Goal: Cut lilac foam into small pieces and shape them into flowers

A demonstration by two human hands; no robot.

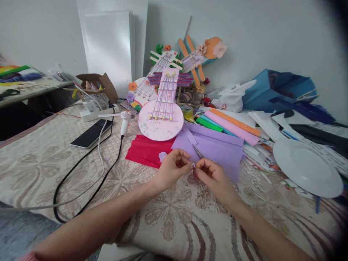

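Observation:
Between the fingertips of my left hand (176,164) and my right hand (212,174) is a small piece of pale purple paper (193,165). Both hands are closed in a pinch on it, and their fingertips nearly meet. Under and behind them lie a sheet of purple crepe paper (217,145) and a red crepe sheet (144,150). A pair of scissors (197,150) rests on the purple sheet, its handles hidden by my right hand. Beside my left hand sits a small purple paper flower (162,156). A purple strip (189,135) lies just beyond.
A pink toy string instrument (161,123) stands behind the sheets, with others against the wall. To the left are a glue gun (125,123), a phone (92,133), loose cables and a cardboard box (108,87). Paper rolls, scraps and a white plate (307,167) are at the right.

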